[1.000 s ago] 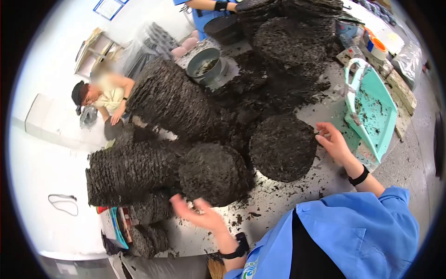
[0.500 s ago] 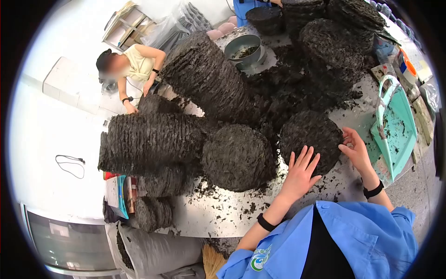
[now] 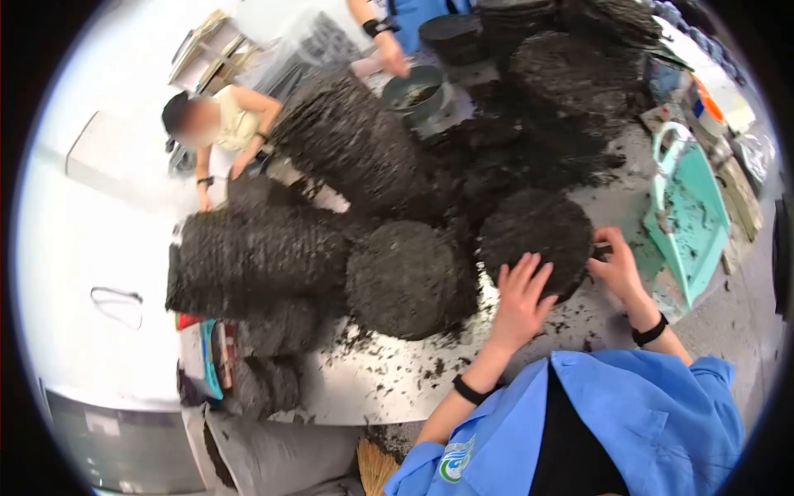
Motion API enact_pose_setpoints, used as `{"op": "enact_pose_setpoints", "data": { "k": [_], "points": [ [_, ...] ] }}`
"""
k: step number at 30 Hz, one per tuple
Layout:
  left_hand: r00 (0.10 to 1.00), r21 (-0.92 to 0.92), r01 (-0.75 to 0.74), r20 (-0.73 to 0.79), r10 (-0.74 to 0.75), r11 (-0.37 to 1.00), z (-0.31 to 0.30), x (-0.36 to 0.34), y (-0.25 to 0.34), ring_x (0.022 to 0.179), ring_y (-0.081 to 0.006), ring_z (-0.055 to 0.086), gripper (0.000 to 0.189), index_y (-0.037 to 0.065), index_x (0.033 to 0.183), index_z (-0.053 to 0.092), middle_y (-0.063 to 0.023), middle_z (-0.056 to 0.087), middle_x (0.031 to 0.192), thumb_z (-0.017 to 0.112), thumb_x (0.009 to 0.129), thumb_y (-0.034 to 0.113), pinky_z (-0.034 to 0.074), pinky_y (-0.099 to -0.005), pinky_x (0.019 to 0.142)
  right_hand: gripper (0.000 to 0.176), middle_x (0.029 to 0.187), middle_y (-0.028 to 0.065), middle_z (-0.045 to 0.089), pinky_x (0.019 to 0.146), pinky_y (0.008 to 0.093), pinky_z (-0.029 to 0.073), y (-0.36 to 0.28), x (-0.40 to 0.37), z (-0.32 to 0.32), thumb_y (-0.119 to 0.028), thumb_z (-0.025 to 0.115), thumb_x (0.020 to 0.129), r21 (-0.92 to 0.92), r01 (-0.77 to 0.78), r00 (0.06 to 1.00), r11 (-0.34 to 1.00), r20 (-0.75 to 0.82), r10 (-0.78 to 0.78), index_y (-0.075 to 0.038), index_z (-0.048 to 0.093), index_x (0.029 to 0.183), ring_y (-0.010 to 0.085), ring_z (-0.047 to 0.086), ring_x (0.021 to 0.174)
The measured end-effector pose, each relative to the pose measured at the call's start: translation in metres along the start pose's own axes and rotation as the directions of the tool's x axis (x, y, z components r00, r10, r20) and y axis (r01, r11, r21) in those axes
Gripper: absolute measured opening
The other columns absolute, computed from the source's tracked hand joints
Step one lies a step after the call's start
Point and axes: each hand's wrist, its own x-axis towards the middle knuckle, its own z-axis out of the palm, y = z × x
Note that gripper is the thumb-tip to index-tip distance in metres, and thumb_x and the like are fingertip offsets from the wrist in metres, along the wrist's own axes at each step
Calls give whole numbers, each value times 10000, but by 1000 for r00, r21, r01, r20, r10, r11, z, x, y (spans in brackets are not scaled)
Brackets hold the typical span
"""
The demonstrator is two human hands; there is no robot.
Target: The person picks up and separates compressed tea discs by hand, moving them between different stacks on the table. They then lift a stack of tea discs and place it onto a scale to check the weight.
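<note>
One dark disc (image 3: 536, 231) | left hand (image 3: 521, 302) atop | right hand (image 3: 617, 266) at edge

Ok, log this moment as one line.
left hand: spread on dark round piece | right hand: at piece's right edge | teal dustpan: farther right, dark bits inside

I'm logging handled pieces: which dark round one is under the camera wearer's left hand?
The front-right piece: the left hand rests on its face, the right hand is at its edge. Its left neighbour has neither.
</note>
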Motion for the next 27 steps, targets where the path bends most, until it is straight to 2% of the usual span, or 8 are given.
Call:
{"op": "enact_pose_setpoints", "data": {
  "k": [2,6,9,11,14,16,19,27],
  "points": [
    [949,-71,111,-288,-127,991,-31,-5,-2,1210,-362,489,382,-6,1239,552,-195,538,1297,557,923,208,352,-493,1035,515,1097,66,527,798,302,476,-5,3,0,-42,791,706,253,-121,993,960,43,114,-40,521,1144,174,540,938],
    [465,-181,466,-782,-414,866,-120,-8,-12,1064,-349,560,432,-96,1241,506,-243,562,1203,358,1029,250,441,-438,948,635,1183,106,506,794,315,494,2,8,-6,-52,758,753,67,-17,998,998,58,13,-42,478,1322,193,522,971],
    [190,-683,171,-685,-704,710,-155,-27,-27,1167,-323,529,469,-90,1306,450,-232,505,1311,355,1033,280,411,-445,1018,607,1197,117,515,825,324,492,8,9,-7,-78,726,799,83,-60,996,995,75,54,-28,470,1348,197,532,998],
    [388,118,573,-911,-142,811,-160,-34,-27,1249,-315,484,472,-91,1354,390,-226,439,1390,404,1020,241,401,-435,1050,583,1202,123,521,851,326,489,22,11,-4,-90,707,825,100,-75,995,992,73,68,-22,468,1352,200,537,1029],
    [724,167,272,-685,-87,948,-115,-35,-5,1250,-322,485,501,-54,1374,392,-221,443,1395,554,936,127,389,-440,1062,536,1234,127,533,930,331,464,26,12,-3,-161,654,903,127,-109,993,986,57,102,-7,447,1372,207,535,1120],
    [985,166,97,-154,-71,981,-72,-18,6,1303,-379,438,742,-38,1406,383,-250,396,1440,708,834,305,326,-469,1103,535,1273,121,522,944,345,455,36,15,-1,-225,635,928,261,-196,980,945,75,182,-16,443,1381,216,530,1140],
    [951,127,176,233,-202,976,-5,-2,22,1471,-403,49,1034,-44,1494,175,-241,121,1574,755,761,400,123,-546,1164,531,1316,127,515,938,363,452,9,15,-5,-289,602,946,483,-406,909,776,123,399,-36,446,1386,229,529,1163],
    [968,-18,113,226,-106,993,-17,0,4,1460,-344,181,766,22,1489,282,-184,220,1565,652,877,298,175,-558,1149,495,1295,144,570,1016,476,429,19,15,8,-216,606,901,742,-593,796,312,599,90,4,491,1329,306,550,1177]
  ]
}}
